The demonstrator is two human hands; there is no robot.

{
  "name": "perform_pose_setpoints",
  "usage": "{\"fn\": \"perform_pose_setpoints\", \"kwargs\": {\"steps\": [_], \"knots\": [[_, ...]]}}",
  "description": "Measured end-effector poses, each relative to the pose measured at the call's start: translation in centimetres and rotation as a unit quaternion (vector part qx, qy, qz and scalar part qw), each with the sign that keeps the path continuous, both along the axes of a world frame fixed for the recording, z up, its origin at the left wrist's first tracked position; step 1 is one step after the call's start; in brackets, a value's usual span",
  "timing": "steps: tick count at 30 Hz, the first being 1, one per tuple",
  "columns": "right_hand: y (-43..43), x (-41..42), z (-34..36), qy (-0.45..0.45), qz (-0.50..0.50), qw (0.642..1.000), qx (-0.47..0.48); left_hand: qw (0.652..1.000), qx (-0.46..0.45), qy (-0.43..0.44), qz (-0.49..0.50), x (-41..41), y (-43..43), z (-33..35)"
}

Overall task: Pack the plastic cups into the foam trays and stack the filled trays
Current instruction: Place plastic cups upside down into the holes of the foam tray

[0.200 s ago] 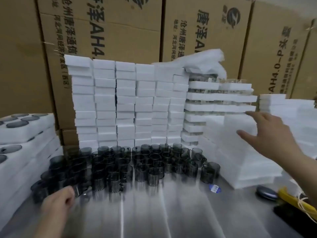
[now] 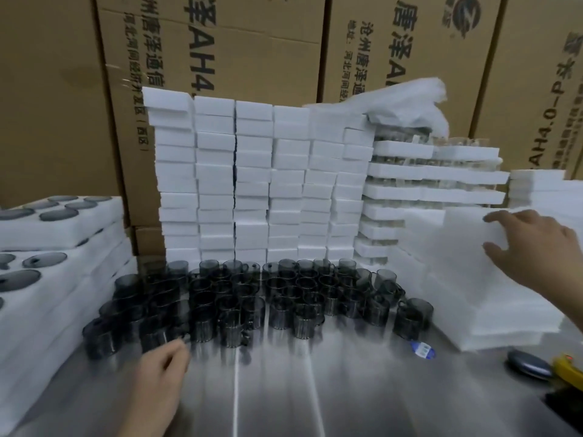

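On the steel table (image 2: 315, 392), dark plastic cups (image 2: 284, 294) stood crowded between filled trays (image 2: 72, 238) at left and a foam stack (image 2: 457, 279) at right. The right hand (image 2: 536, 247) lay spread-fingered on that stack's top; the left hand (image 2: 161, 370) curled beside the front cups, its grip unclear.

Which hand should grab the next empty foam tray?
Right. The right hand is at the foam tray stack, fingers spread over its top edge; the left hand is beside the cups.
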State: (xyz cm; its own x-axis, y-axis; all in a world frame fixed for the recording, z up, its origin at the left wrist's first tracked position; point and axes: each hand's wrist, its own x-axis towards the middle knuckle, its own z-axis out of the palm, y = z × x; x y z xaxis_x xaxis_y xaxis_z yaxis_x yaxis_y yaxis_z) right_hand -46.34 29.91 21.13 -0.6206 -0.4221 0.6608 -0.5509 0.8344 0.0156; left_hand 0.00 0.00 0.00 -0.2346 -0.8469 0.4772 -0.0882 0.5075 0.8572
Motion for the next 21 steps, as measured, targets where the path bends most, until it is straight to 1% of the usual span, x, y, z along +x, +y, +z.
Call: {"fn": "perform_pose_setpoints", "kwargs": {"steps": [2,3,5,7,8,9,11,13,14,15,18,19,21], "knots": [[-0.2,-3.9,-0.3,-0.029,-0.008,0.999,-0.011,1.0,0.003,0.01,0.003,0.0,-0.4,-0.3],[0.0,-5.0,-0.1,-0.026,-0.013,1.0,-0.002,1.0,0.018,0.022,0.008,0.1,-0.7,-0.5],[0.1,-4.5,0.9,-0.011,0.048,0.999,-0.003,0.998,0.052,0.037,0.02,0.3,-1.6,-1.0],[-0.5,1.3,1.7,0.017,0.135,0.99,-0.042,0.998,0.056,0.028,0.024,0.2,-1.8,-1.2],[-1.4,5.7,2.0,0.045,0.175,0.982,-0.058,0.998,0.051,0.022,0.022,0.2,-1.7,-1.2],[-2.4,10.2,1.7,0.069,0.209,0.974,-0.054,0.999,0.046,0.021,0.015,0.2,-1.6,-1.2],[-4.0,19.5,-1.1,0.069,0.294,0.953,-0.019,0.999,0.031,0.019,0.002,0.3,-1.5,-1.1],[-5.7,27.1,-5.3,0.065,0.38,0.922,0.03,1.0,0.021,0.003,-0.015,0.4,-1.2,-0.9],[-6.6,30.0,-7.5,0.053,0.415,0.906,0.063,0.999,0.023,0.002,-0.039,0.4,-0.9,-0.8],[-7.5,32.4,-9.4,0.021,0.44,0.892,0.102,0.997,0.036,0.008,-0.066,0.4,-0.5,-0.7],[-10.5,36.5,-13.2,-0.08,0.478,0.843,0.234,0.986,0.082,0.018,-0.145,0.4,0.0,-0.7],[-11.4,37.1,-13.7,-0.112,0.487,0.829,0.252,0.984,0.087,0.01,-0.152,0.5,0.1,-0.6],[-13.2,36.7,-14.9,-0.157,0.527,0.81,0.203,0.985,0.089,-0.005,-0.149,0.6,0.0,-0.5]]}}
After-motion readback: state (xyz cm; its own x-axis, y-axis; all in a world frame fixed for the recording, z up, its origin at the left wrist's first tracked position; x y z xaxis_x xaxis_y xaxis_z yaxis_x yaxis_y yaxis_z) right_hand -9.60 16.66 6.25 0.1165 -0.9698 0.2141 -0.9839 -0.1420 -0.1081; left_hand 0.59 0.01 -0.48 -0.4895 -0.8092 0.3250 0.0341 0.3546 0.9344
